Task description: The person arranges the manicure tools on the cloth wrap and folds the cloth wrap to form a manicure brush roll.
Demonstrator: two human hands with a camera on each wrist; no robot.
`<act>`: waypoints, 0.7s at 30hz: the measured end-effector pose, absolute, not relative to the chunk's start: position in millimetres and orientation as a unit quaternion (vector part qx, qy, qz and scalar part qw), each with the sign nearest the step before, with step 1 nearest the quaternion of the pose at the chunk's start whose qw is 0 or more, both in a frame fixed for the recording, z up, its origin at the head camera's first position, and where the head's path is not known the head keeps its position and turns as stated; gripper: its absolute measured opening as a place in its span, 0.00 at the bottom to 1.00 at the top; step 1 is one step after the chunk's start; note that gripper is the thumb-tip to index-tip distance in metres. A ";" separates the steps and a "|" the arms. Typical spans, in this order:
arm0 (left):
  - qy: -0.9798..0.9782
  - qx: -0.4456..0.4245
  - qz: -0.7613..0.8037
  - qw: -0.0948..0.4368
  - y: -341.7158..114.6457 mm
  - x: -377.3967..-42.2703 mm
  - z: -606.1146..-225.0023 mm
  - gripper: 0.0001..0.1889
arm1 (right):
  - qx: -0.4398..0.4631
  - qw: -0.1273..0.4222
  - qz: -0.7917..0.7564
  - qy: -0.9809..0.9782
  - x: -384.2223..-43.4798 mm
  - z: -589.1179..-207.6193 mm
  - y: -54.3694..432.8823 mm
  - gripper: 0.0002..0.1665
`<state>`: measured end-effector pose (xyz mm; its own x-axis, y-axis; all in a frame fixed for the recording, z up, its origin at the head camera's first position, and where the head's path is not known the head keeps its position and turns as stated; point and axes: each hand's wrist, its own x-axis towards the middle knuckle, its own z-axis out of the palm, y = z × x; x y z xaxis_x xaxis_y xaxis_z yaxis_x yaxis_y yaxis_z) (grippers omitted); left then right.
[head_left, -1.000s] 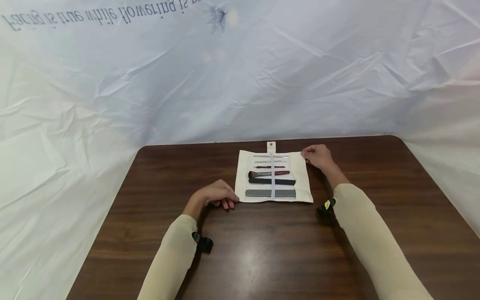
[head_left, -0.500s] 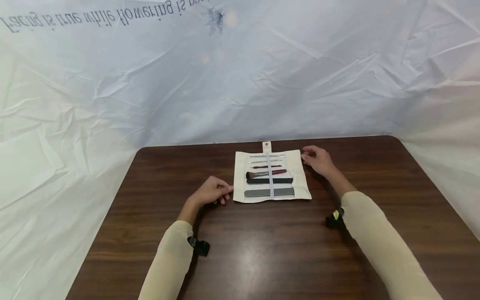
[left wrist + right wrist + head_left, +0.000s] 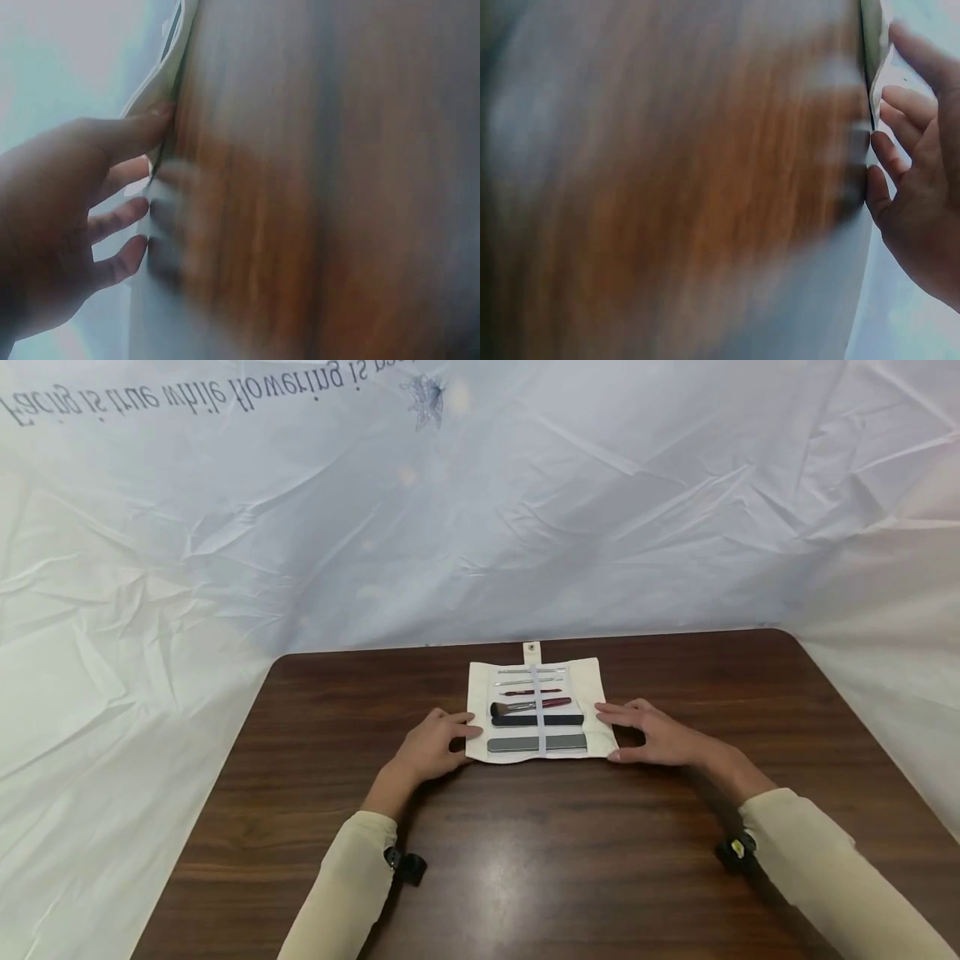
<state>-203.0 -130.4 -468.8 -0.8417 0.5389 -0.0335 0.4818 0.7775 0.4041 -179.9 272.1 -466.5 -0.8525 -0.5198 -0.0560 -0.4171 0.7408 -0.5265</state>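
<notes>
A cream fabric tool roll (image 3: pixel 480 689) lies unfolded near the table's far edge. A pale elastic band (image 3: pixel 537 693) crosses its tools: a grey nail file (image 3: pixel 517 744), a black file (image 3: pixel 555 720), a brush (image 3: pixel 551 702) with a red handle, a thin dark-red tool (image 3: pixel 517 693) and slim silver tools (image 3: pixel 517 682). My left hand (image 3: pixel 433 745) rests its fingers on the roll's left border, thumb by the near corner. On the right border lie the extended fingers of my right hand (image 3: pixel 660 737), its thumb touching the near right corner. Both wrist views are blurred.
A snap tab (image 3: pixel 532 652) sticks out from the roll's far side. The dark wooden table (image 3: pixel 495 860) ends just behind it, at a white sheet (image 3: pixel 525 527) with printed lettering. Black wrist cameras (image 3: pixel 408 867) hang under both sleeves.
The roll has shifted slightly left. My right hand has left the far right corner and come down to the right border's near end. My left fingers have spread over the left border.
</notes>
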 end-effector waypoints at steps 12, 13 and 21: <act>0.939 0.248 0.237 0.018 -126.3 -200.8 -479.5 0.13 | -0.275 -0.009 -0.171 0.946 -176.2 -475.6 263.2 0.32; 0.937 0.245 0.248 0.014 -126.0 -201.1 -480.4 0.13 | -0.272 -0.018 -0.178 0.945 -176.9 -476.7 262.8 0.29; 0.922 0.197 0.334 -0.010 -121.8 -206.2 -487.3 0.16 | -0.204 -0.057 -0.313 0.926 -184.2 -486.0 260.2 0.14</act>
